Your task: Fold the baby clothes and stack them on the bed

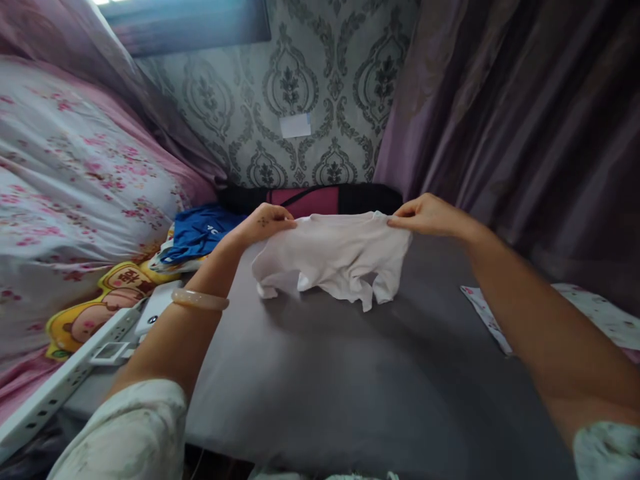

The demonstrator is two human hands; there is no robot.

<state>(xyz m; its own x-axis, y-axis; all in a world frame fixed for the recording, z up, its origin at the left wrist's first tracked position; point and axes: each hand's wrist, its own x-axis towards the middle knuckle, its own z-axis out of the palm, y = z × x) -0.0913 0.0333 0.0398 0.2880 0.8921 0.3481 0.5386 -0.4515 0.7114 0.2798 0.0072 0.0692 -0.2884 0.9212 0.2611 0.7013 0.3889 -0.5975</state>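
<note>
A small pale pink long-sleeved shirt [335, 253] hangs spread between my two hands, its neckline at the top and its sleeves drooping. My left hand [265, 223] pinches it near the left shoulder. At the other shoulder, my right hand [425, 215] pinches the cloth between thumb and fingers. The lower hem and sleeve ends hang over or rest on the grey-covered surface [350, 400]; which of the two I cannot tell.
Left of the surface lie a blue garment [200, 233], a yellow cartoon cushion [100, 307] and a white power strip [70, 373]. A long black-and-red bag [305, 199] lies along the wall. Folded white printed cloth [600, 313] is at the right, beneath purple curtains [500, 120].
</note>
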